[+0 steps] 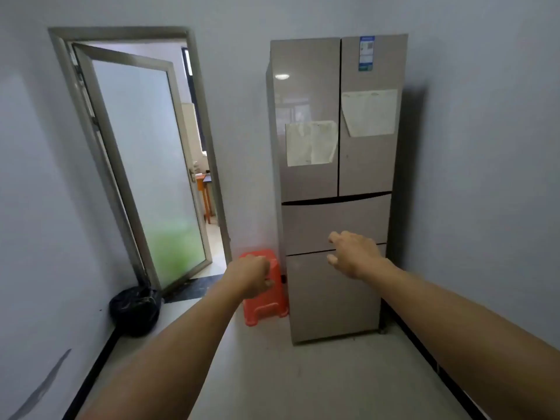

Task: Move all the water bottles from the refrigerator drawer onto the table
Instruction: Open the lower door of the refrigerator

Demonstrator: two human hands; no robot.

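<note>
A tall beige refrigerator [336,147] stands against the far wall, with two upper doors and two drawers below, all closed. The upper drawer [309,225] sits above the lower drawer [327,298]. My right hand [353,254] is stretched out in front of the seam between the two drawers, fingers apart, holding nothing. My left hand [253,275] reaches forward left of the refrigerator, in front of a red stool, fingers loosely curled with nothing in them. No water bottles and no table show.
A red plastic stool [269,310] stands at the refrigerator's left foot. A black rubbish bag [135,310] lies in the left corner. A frosted glass door [145,165] stands ajar on the left, with another room behind it. Grey floor lies in front.
</note>
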